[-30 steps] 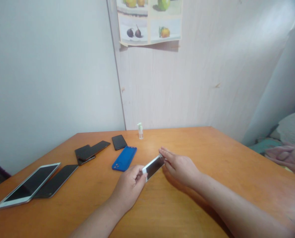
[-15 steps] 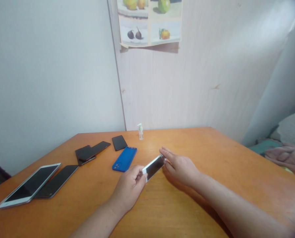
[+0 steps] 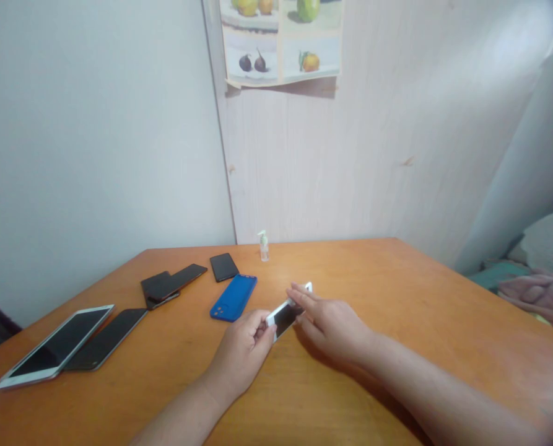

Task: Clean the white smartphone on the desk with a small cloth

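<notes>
A white smartphone with a dark screen is held tilted above the table. My left hand is closed on its near end, thumb on the front. Across the phone's far part lies my right hand, its fingers over the far edge and its thumb side at the near edge. The phone's white far end sticks out past those fingers. Whether anything thin is under the right hand is hidden. Just beyond my left hand, a blue phone case rests on the table.
A black phone touches the case's far end. Two dark phones overlap further left. At the left a white tablet lies partly over another dark phone. A small clear pump bottle stands near the table's back edge.
My right hand has slid left along the phone, from its far end toward the middle, so the white far end now shows. My left hand has stayed in place.
</notes>
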`<state>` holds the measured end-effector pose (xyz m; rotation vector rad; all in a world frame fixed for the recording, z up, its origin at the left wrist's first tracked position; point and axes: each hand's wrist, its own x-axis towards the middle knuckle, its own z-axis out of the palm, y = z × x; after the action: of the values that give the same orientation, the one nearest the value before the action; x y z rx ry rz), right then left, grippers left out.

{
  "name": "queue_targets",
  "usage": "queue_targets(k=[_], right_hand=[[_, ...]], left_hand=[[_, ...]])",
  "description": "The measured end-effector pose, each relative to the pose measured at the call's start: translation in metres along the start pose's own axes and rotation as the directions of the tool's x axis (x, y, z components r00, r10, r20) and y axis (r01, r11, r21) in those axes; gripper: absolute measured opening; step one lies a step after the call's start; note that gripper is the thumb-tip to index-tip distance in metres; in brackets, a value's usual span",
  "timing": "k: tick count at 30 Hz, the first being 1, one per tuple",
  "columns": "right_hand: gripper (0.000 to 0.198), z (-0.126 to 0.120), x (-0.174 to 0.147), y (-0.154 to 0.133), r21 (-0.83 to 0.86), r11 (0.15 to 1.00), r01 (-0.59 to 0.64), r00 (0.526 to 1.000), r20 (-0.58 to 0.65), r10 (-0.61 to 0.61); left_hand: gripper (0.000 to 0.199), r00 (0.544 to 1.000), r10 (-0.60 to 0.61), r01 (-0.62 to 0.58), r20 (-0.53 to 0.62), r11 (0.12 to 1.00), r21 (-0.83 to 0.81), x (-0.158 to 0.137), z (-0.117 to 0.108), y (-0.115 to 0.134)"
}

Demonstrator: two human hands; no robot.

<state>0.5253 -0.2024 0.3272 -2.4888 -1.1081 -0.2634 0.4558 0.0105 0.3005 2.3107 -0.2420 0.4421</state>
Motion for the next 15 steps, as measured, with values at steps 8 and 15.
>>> queue_targets(k=[8, 15], right_hand=[[0.061, 0.000, 0.001, 0.003, -0.021, 1.000, -0.014, 1.000, -0.014, 0.014], [0.063, 0.000, -0.002, -0.005, 0.001, 0.999, 0.050, 0.999, 0.013, -0.050]], left_hand=[[0.017, 1.000, 0.007, -0.007, -0.008, 1.000, -0.007, 0.000, 0.000, 0.000], [0.017, 1.000, -0.003, 0.003, 0.000, 1.000, 0.009, -0.001, -0.001, 0.001]])
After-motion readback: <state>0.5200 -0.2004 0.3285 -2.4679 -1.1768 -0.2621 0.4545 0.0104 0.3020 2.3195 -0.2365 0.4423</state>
